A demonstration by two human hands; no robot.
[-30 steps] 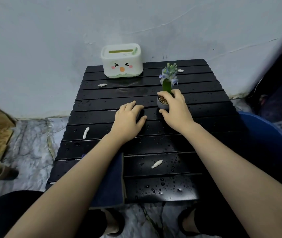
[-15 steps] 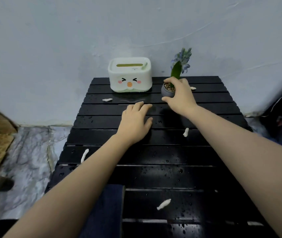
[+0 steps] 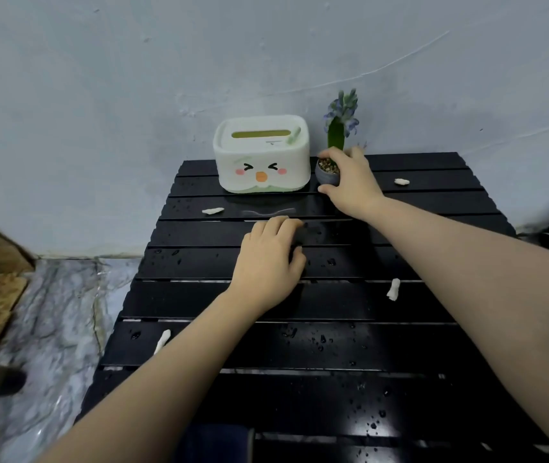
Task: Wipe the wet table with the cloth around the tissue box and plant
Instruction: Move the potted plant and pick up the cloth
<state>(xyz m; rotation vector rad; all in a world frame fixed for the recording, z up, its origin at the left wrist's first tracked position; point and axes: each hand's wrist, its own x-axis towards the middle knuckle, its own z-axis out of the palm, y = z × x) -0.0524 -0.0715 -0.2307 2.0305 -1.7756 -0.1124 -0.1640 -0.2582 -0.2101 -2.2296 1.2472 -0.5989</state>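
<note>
A: So how far along is the wipe? Going left to right: there are white scraps (image 3: 163,340) at 8 o'clock and 11 o'clock on the table (image 3: 333,355), with droplets all over the near slats.

B: Barely started, I'd say. The left hand (image 3: 268,262) lies flat mid-table, fingers together and slightly bent. Can't tell if the cloth is under it, dark on dark. The tissue box (image 3: 261,155) sits at 12 o'clock by the wall.

A: And the right hand (image 3: 350,182)?

B: Fingers are clamped round the plant (image 3: 331,162), just right of the box at 1 o'clock. More scraps sit at 2 and 3 o'clock, so most of the job's left.
</note>
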